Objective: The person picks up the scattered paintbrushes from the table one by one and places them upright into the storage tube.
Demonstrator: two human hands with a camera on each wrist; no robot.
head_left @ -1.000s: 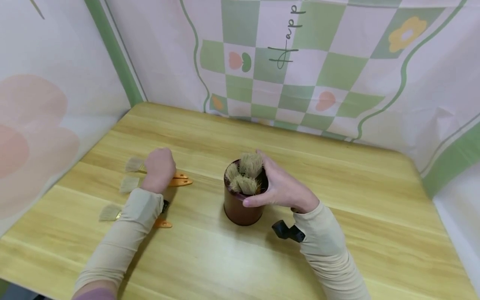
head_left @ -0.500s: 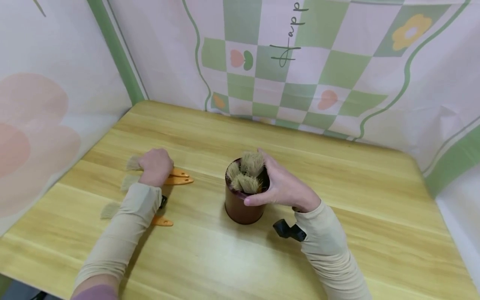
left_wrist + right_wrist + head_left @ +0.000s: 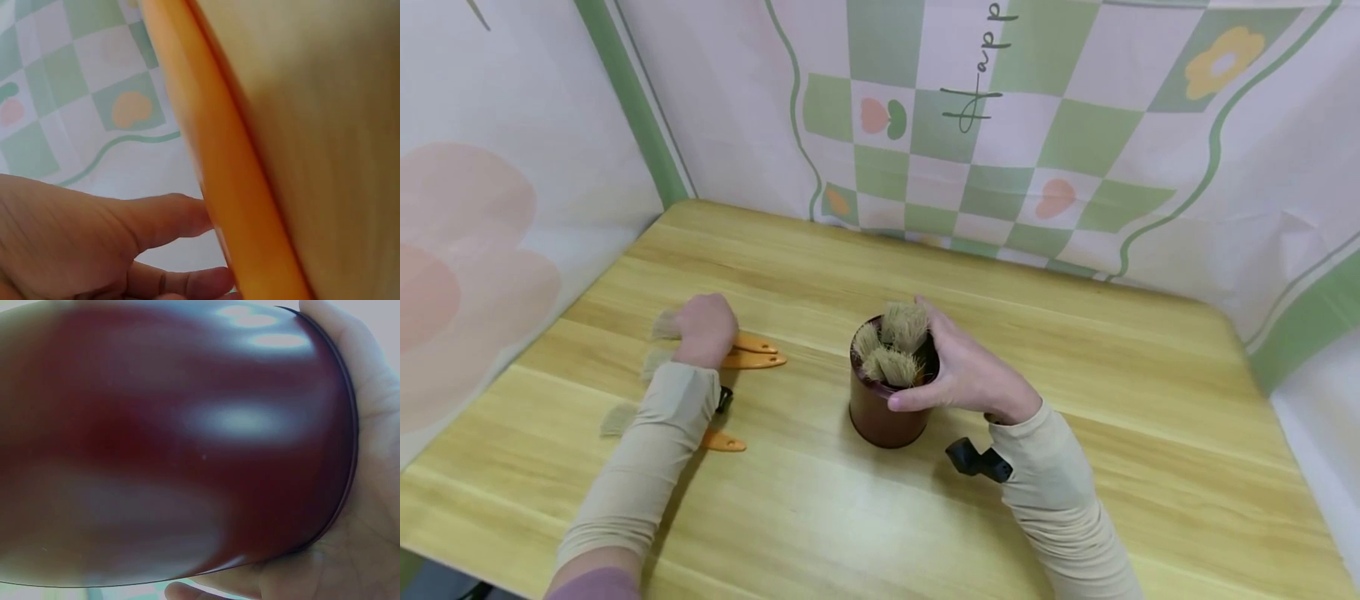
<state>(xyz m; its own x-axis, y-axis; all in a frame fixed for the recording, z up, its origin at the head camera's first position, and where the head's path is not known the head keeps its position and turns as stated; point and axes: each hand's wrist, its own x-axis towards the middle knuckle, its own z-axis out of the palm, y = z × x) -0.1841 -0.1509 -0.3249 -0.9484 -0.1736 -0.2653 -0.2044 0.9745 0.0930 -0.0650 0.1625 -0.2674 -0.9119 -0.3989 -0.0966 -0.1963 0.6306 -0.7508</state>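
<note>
1. Above the worktop's [image 3: 865, 525] left part, the left hand [image 3: 703, 325] bends down over the farthest paintbrush [image 3: 666, 325]; I cannot tell whether its fingers grasp it.
2. Near the middle, the right hand [image 3: 962, 375] grips the glossy reddish-brown can [image 3: 887, 417] around its rim.
3. Behind the wood-grain surface hangs a green-and-white checked cloth [image 3: 1090, 137].
4. The middle paintbrush [image 3: 756, 360] and nearest paintbrush [image 3: 724, 442] lie bristles leftward, orange handles rightward; pale bristle heads [image 3: 904, 327] stick up from the can.

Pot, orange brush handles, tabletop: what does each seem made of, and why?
Pot: glossy metal or plastic, perhaps lacquered, from its bright highlights. Orange brush handles: smooth plastic or painted wood, showing no grain. Tabletop: satin wood or laminate, judging by its streaky grain.
</note>
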